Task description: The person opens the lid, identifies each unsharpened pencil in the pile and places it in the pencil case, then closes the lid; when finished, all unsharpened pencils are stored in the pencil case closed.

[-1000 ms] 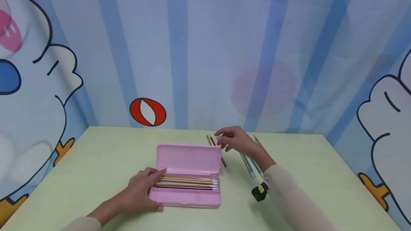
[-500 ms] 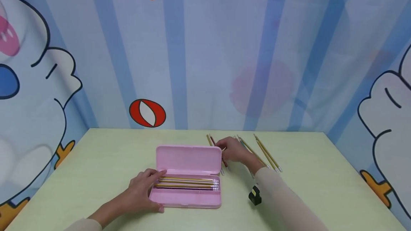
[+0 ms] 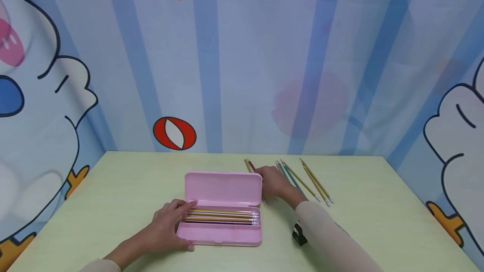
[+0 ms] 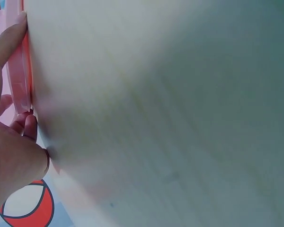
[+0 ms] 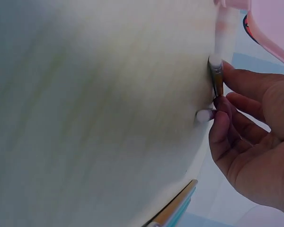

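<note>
The pink pencil case [image 3: 223, 236] lies with its lid raised, several pencils [image 3: 219, 218] lengthwise in its rear compartment. My left hand [image 3: 165, 226] grips the case's left end, thumb at the front corner and fingers toward the hinge; the left wrist view shows the thumb [image 4: 9, 42] along the case wall. Beyond the lid's right edge, my right hand [image 3: 277, 181] reaches down among loose pencils. In the right wrist view, its thumb and fingers close around a pencil [image 5: 217, 78] with a white eraser. A second eraser end [image 5: 206, 116] shows beside the fingertips.
Several yellow pencils [image 3: 316, 183] and blue-green pencils [image 3: 292, 176] lie right of my right hand on the pale table [image 3: 378, 213]. A black wrist camera [image 3: 299, 234] hangs under the right sleeve. A striped cartoon curtain [image 3: 245, 74] stands behind the table.
My right hand has come down from above the pencils and closed around one beside the lid. More pencils show on the right. The left hand has stayed on the case.
</note>
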A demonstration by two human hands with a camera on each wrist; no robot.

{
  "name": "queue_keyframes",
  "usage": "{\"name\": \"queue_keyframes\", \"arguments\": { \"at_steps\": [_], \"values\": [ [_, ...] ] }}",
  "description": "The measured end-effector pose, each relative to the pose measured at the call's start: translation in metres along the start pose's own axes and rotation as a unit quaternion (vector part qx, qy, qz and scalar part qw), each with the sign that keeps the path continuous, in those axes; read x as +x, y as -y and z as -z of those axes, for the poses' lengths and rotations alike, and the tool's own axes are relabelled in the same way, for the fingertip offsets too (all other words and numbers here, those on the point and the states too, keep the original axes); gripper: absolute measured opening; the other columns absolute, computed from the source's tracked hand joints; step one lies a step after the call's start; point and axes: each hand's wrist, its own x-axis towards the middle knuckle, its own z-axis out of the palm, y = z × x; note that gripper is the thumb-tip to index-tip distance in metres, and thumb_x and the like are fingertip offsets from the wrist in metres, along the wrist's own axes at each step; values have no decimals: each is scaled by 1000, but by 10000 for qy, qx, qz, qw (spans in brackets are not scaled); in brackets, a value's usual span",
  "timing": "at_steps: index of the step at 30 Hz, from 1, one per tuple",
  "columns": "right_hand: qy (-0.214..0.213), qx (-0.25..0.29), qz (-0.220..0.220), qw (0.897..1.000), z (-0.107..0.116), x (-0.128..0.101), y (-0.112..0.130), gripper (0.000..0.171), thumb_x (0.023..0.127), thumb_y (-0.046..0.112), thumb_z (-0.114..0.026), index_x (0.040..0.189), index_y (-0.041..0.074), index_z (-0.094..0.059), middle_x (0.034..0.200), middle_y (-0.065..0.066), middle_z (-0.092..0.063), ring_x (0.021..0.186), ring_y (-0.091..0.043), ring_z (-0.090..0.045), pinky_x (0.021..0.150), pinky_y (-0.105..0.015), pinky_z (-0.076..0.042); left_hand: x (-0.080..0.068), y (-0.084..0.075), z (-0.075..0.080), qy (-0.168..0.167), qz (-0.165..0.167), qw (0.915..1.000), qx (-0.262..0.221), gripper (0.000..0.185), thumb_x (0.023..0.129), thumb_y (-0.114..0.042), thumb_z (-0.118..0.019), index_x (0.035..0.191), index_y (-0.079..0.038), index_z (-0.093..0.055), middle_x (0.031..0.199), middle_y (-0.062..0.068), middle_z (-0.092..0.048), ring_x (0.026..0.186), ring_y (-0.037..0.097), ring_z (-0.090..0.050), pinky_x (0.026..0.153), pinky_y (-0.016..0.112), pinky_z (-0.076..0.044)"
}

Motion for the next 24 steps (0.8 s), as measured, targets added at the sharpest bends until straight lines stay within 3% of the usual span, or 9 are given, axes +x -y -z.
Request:
{"name": "queue_keyframes", "arguments": {
  "at_steps": [4, 12, 18, 24],
  "values": [
    [1, -241, -118, 9996, 3, 0, 2, 15, 88, 10, -71, 74, 13, -66, 66, 2, -60, 61, -13, -49, 60, -29, -41, 1, -1, -1, 20, 44, 10000, -47, 106, 55, -46, -96, 147, -18, -50, 128, 3, -53, 116, 23, -48, 100, 57, -35],
    [76, -903, -716, 9933, 7, 0, 7, 12, 90, 22, -72, 84, 12, -75, 70, 2, -65, 57, -13, -49, 52, -27, -36, -2, 1, 1, -94, -159, 9998, 30, 106, 55, -46, -96, 146, -16, -51, 126, 2, -53, 111, 21, -49, 96, 54, -38],
    [82, -1366, -835, 9871, 6, 1, 14, 35, 95, 26, -60, 63, 12, -59, 59, 0, -53, 52, -14, -43, 48, -29, -32, -2, 3, 0, -121, -175, 9998, -11, 105, 55, -46, -96, 146, -17, -51, 126, 1, -53, 111, 20, -48, 96, 54, -37],
    [164, -1461, -751, 9863, 10, 3, 17, 41, 95, 24, -57, 57, 14, -47, 56, -1, -50, 51, -15, -42, 49, -29, -31, -2, 2, -1, -124, -182, 9998, -34, 105, 55, -46, -96, 146, -18, -51, 126, 2, -53, 112, 21, -48, 97, 54, -37]
  ]
}}
